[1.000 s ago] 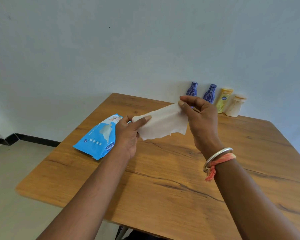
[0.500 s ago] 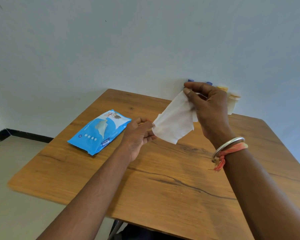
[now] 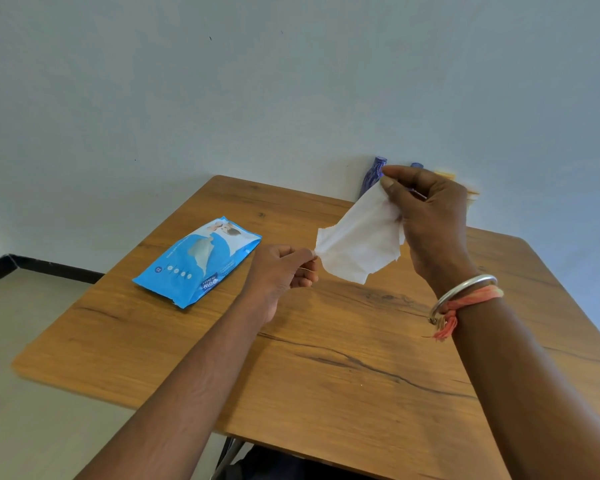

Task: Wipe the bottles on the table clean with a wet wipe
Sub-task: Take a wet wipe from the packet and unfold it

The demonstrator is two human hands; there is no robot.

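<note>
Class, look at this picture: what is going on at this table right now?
A person is holding a white wet wipe up over a wooden table, spread between both hands. The right hand pinches its top corner and the left hand pinches its lower corner. A blue pack of wipes lies on the table to the left. The bottles stand at the far edge by the wall, mostly hidden behind the right hand, and neither hand touches them.

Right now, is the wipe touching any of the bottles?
No: the wet wipe hangs in the air above the table, pinched between the left hand and right hand, not pressed on a bottle.
</note>
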